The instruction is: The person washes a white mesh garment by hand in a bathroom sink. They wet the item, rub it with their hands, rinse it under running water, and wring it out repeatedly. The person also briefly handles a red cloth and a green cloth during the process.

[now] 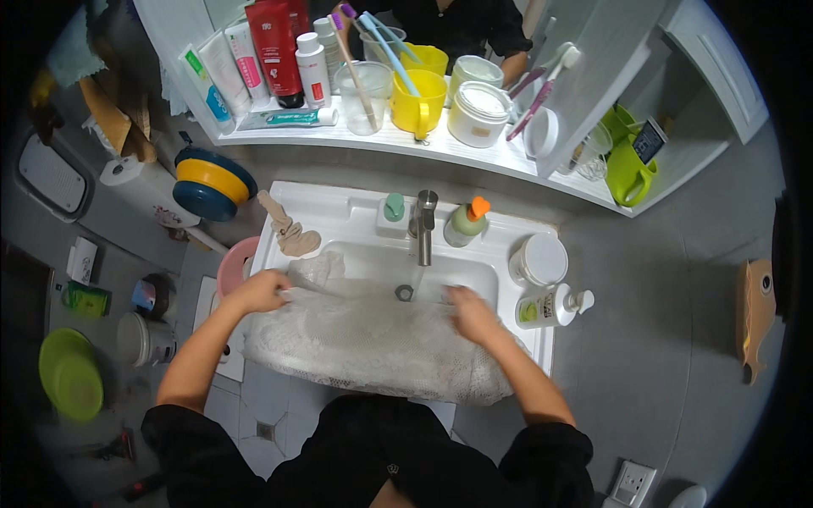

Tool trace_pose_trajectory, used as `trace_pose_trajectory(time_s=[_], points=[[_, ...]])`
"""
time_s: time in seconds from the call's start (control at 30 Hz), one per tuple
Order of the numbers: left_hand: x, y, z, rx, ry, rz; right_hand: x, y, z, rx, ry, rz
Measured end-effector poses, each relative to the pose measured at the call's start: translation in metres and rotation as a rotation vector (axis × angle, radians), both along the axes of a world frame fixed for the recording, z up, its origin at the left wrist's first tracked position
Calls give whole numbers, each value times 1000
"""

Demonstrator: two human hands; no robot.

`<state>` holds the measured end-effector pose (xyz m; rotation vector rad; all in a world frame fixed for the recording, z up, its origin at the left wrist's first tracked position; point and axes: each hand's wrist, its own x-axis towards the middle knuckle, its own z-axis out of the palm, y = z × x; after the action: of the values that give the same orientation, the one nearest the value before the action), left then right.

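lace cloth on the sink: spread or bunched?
Spread. The white lace cloth drapes across the sink basin and over its front edge; left hand and right hand press it.

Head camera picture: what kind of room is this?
Most likely a bathroom. A white sink with a tap sits under a shelf of toothbrushes in cups. Both hands, left hand and right hand, press on a lacy white cloth over the basin.

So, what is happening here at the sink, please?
A person stands at a white sink with a pale lace-like cloth spread over the basin and hanging over its front edge. The left hand grips the cloth near its left end; the right hand presses flat on it at the right. The tap stands just behind, between a green soap bottle and a small green-topped dispenser. Whether water runs, I cannot tell.
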<state>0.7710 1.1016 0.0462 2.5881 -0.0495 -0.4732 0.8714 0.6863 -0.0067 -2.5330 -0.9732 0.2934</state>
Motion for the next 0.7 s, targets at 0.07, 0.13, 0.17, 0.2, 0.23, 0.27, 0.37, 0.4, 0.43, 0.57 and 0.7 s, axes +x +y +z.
trace_pose_trajectory(time_s=[0.07,0.13,0.17,0.2,0.23,0.27,0.37,0.4,0.43,0.57,0.7], points=[[12,-20,-8,-162,-39,-126,-13,76,37,336,286,149],[30,-50,9,-264,126,-97,-27,129,43,522,45,230],[36,-61,24,-294,206,-57,-31,147,40,538,112,188],[39,-62,33,-322,287,-17,-35,162,37,556,181,145],[39,-54,32,-475,308,14,-39,173,36,574,248,104],[39,-45,26,-628,328,44,-40,175,35,554,365,74],[35,-15,-10,-648,187,297,-42,162,34,463,620,39],[32,-4,-31,-576,105,405,-46,155,38,426,644,62],[25,5,-70,-352,-159,362,-52,152,41,391,669,91],[6,-14,-160,200,-598,366,-64,143,38,342,662,164],[-7,-3,-151,104,-47,468,-79,144,34,432,711,220]])
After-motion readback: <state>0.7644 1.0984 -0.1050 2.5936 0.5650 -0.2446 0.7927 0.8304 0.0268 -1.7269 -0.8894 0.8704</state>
